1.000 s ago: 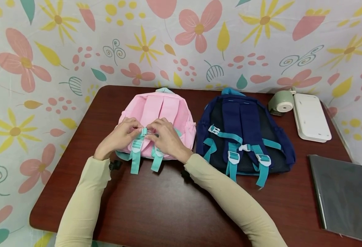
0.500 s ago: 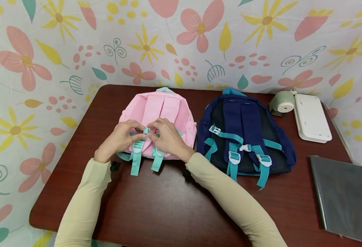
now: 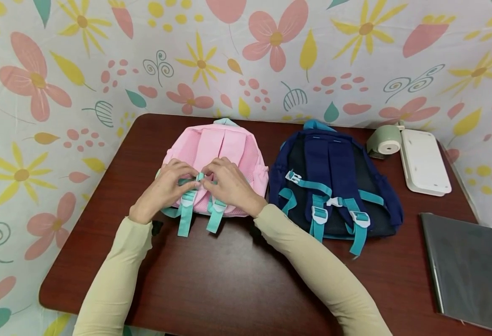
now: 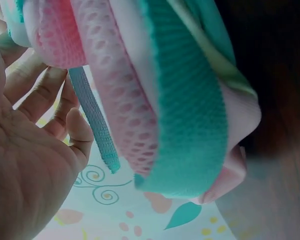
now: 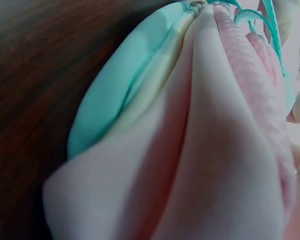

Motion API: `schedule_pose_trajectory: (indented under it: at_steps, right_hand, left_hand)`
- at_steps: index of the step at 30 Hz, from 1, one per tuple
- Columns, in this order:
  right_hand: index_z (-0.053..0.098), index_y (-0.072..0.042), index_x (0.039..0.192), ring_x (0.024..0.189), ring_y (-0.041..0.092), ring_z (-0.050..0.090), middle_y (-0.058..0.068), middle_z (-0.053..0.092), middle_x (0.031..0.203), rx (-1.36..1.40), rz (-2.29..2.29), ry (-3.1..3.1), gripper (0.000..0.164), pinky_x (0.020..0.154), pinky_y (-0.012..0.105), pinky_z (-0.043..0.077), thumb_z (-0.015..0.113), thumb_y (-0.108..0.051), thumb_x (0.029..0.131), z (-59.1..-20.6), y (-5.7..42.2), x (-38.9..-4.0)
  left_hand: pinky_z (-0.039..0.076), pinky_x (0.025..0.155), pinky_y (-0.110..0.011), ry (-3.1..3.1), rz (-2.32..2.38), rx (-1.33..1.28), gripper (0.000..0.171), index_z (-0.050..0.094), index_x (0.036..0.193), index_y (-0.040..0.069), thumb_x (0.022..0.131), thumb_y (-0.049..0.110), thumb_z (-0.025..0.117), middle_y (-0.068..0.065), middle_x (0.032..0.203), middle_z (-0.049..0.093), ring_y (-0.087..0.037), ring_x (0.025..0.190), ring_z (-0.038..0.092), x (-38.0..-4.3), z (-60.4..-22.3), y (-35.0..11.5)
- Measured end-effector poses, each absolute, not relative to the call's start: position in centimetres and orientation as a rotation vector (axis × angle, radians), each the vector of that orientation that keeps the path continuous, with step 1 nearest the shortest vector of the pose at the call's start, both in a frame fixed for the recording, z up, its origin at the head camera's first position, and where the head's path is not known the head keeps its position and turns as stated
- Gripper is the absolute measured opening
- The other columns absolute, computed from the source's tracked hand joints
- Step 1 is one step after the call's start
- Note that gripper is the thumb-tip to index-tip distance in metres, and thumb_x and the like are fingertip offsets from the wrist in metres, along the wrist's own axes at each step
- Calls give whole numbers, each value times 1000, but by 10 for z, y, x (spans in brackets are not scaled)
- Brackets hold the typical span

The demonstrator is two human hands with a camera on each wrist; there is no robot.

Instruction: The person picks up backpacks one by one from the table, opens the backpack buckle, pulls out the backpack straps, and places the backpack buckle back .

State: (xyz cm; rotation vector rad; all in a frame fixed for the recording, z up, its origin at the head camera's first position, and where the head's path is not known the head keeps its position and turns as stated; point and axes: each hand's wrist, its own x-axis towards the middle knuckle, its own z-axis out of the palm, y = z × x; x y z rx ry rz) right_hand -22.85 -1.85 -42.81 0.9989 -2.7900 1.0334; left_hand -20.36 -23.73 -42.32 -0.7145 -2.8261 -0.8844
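1. A small pink fabric backpack [image 3: 218, 145] with mint-green trim lies on a dark reddish-brown wooden table [image 3: 229, 289], its mesh back and padded shoulder straps facing up
2. The left hand [image 3: 164, 188] is over the lower left part of the pink backpack, thumb and forefinger pinching a small mint-green strap fitting [image 3: 200, 177]; its other fingers are loosely bent in the left wrist view
3. The right hand [image 3: 231, 184] is over the lower middle of the pink backpack, thumb and forefinger pinching the same fitting from the other side; the fingertips hide which part each one holds
4. Two flat mint-green webbing ends [image 3: 185, 220] hang over the near edge of the pink backpack
5. Close to the right of the pink backpack lies a navy-blue fabric backpack [image 3: 338, 172] with bright teal straps and white plastic buckles [image 3: 319, 214], also back upward
6. Well to the right of the pink backpack are a rounded pale-green device [image 3: 386, 139] with a cream front, a white rectangular box [image 3: 425, 161] beside it, and, nearer the person, a flat dark-grey folder [image 3: 473, 270]
7. Behind the pink backpack hangs a white flower-printed cloth [image 3: 246, 46]
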Motion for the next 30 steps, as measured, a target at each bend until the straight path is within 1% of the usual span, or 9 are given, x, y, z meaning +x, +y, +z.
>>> schedule_pose_trajectory:
  at_steps: [2, 4, 9, 12, 16, 20, 24, 27, 30]
  right_hand:
    - [79, -6, 122, 114, 27, 64, 9, 76, 117, 986, 1061, -2784, 27, 103, 45, 52, 69, -17, 99, -429, -19, -228]
    - [78, -6, 124, 114, 27, 64, 9, 75, 120, 983, 1064, -2790, 28, 102, 45, 52, 71, -17, 99, -428, -19, -227]
    - [76, -10, 132, 120, 27, 60, 7, 72, 132, 1034, 902, -2839, 33, 103, 48, 52, 76, -27, 103, -422, -22, -225]
    - [76, -12, 133, 124, 27, 59, 5, 71, 135, 1049, 801, -2860, 33, 105, 48, 51, 74, -30, 105, -420, -24, -225]
    - [76, -11, 131, 123, 26, 59, 6, 71, 134, 1032, 822, -2851, 30, 105, 47, 51, 71, -29, 107, -421, -25, -224]
    - [76, -8, 128, 121, 27, 60, 7, 72, 130, 1011, 939, -2809, 28, 103, 46, 52, 70, -27, 107, -423, -24, -224]
    - [75, -7, 125, 121, 28, 61, 9, 72, 126, 991, 1064, -2774, 25, 104, 45, 51, 69, -24, 107, -427, -24, -224]
    - [73, -6, 124, 120, 28, 61, 9, 71, 125, 973, 1116, -2754, 24, 104, 45, 51, 69, -22, 107, -430, -25, -224]
    - [73, -7, 127, 122, 28, 60, 9, 71, 129, 977, 1057, -2762, 28, 105, 46, 51, 72, -25, 105, -428, -25, -224]
  left_hand:
    - [44, 97, -52, -2822, -895, -709, 22, 79, 115, -2, 96, 8, 82, -21, 117, 79, -37, 114, 61, -203, -423, -237]
    - [43, 97, -53, -2822, -886, -712, 22, 79, 115, -2, 96, 8, 83, -21, 116, 79, -37, 114, 62, -203, -423, -237]
    - [42, 95, -55, -2842, -788, -707, 23, 80, 112, -2, 94, 11, 85, -20, 114, 80, -36, 113, 63, -202, -420, -235]
    - [41, 95, -57, -2855, -730, -701, 23, 80, 113, -2, 95, 12, 84, -20, 115, 80, -37, 115, 63, -201, -419, -234]
    - [40, 95, -56, -2850, -738, -697, 24, 80, 116, -2, 96, 11, 83, -20, 116, 80, -37, 116, 62, -200, -420, -235]
    - [39, 93, -53, -2826, -790, -701, 24, 79, 117, -1, 96, 9, 83, -20, 116, 79, -36, 115, 62, -200, -421, -237]
    - [40, 93, -51, -2813, -815, -705, 23, 79, 118, 0, 97, 8, 81, -19, 117, 79, -36, 115, 62, -201, -422, -237]
    - [41, 94, -53, -2817, -817, -704, 23, 78, 119, -1, 97, 8, 81, -19, 117, 78, -36, 115, 62, -201, -422, -237]
    - [44, 98, -57, -2824, -786, -713, 22, 79, 117, -1, 98, 10, 81, -19, 115, 79, -36, 115, 63, -202, -421, -235]
